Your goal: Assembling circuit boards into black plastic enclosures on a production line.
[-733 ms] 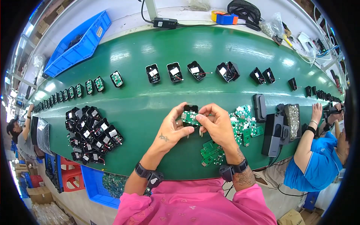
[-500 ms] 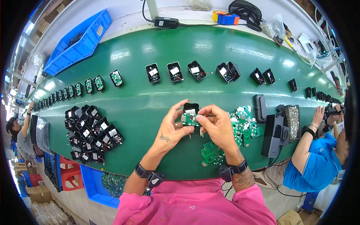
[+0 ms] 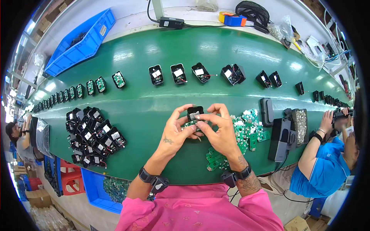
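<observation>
Near the middle of the bench, a small open black plastic case (image 3: 195,110) is held up in front of me. My left hand (image 3: 175,133) is closed around its left side, the thumb pressing by a green circuit board (image 3: 189,124) at the case's near end. With thumb and fingers together, my right hand (image 3: 220,133) pinches at the board's right end, partly covering it. A heap of loose green circuit boards (image 3: 252,133) lies right beside my right hand. Left of my left hand sits a pile of black cases (image 3: 92,136) with white-labelled parts and wires.
A row of black cases (image 3: 179,74) crosses the green bench (image 3: 154,154). Blue bins stand at the far left (image 3: 79,42) and below the front edge (image 3: 94,192). A grey device (image 3: 280,139) stands right of the boards. Co-workers sit at the left and right (image 3: 318,165).
The circuit board has tilted from facing me to nearly edge-on against the case. My right fingers have shifted over it, index finger raised. The left co-worker's arm has moved.
</observation>
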Action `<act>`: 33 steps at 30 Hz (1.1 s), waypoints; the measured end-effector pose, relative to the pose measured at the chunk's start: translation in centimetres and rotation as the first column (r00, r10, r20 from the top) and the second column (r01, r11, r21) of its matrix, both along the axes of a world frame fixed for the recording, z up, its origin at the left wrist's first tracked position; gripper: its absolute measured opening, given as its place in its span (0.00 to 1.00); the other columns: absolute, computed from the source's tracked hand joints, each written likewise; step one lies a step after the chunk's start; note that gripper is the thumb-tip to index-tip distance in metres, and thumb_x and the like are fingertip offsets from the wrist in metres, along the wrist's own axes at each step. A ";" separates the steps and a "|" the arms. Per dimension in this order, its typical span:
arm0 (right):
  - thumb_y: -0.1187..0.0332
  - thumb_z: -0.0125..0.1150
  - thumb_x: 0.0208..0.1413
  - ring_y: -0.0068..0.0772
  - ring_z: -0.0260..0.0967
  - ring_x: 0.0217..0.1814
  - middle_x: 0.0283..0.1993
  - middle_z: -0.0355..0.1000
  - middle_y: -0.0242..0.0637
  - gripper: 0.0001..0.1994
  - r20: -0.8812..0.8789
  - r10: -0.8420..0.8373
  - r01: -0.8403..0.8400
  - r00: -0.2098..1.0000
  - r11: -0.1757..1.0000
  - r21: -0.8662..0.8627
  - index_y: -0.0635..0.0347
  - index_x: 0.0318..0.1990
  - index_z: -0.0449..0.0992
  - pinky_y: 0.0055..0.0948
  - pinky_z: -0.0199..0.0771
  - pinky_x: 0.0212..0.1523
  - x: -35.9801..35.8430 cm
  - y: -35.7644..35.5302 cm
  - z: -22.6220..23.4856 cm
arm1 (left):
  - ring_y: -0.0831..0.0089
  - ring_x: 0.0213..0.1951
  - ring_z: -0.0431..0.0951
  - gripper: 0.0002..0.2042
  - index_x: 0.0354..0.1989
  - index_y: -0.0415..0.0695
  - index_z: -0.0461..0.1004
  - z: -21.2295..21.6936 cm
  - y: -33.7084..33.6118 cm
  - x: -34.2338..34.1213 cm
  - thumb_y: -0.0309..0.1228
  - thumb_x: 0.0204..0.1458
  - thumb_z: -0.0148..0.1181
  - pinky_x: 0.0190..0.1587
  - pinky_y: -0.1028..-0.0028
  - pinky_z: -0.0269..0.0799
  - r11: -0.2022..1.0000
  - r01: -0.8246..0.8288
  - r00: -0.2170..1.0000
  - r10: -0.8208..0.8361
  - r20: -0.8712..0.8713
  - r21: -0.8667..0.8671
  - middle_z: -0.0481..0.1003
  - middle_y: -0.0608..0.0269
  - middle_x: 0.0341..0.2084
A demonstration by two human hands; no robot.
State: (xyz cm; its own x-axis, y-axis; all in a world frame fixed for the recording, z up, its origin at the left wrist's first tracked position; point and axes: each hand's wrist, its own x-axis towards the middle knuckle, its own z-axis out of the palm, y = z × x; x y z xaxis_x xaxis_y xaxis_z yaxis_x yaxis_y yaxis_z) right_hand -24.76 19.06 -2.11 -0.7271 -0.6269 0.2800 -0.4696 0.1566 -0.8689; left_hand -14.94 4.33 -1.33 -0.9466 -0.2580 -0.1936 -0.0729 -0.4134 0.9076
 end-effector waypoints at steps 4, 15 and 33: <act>0.70 0.69 0.52 0.42 0.59 0.60 0.55 0.64 0.42 0.08 0.063 0.072 -0.069 0.995 0.996 -0.053 0.56 0.40 0.84 0.39 0.67 0.56 0.2 0.1 0.4 | 0.66 0.36 0.83 0.30 0.66 0.41 0.55 0.2 0.3 0.0 0.22 0.56 0.60 0.35 0.76 0.83 1.000 0.013 0.999 -0.014 0.031 0.017 0.73 0.47 0.50; 0.76 0.64 0.53 0.41 0.68 0.45 0.42 0.72 0.42 0.03 -0.208 -0.009 -0.002 0.978 0.999 -0.053 0.62 0.35 0.80 0.36 0.69 0.41 1.1 -0.5 -0.3 | 0.68 0.31 0.83 0.28 0.65 0.40 0.56 -0.1 0.5 0.0 0.18 0.56 0.57 0.31 0.78 0.82 0.993 -0.120 0.992 0.120 -0.040 -0.001 0.72 0.46 0.50; 0.77 0.62 0.50 0.44 0.70 0.28 0.26 0.69 0.41 0.02 -0.246 0.108 -0.113 0.963 0.994 -0.006 0.64 0.30 0.75 0.39 0.69 0.29 0.6 -0.6 0.0 | 0.74 0.36 0.81 0.26 0.64 0.39 0.60 -0.6 0.9 0.4 0.13 0.56 0.54 0.35 0.79 0.81 0.927 -0.186 0.978 0.143 -0.149 -0.325 0.68 0.45 0.55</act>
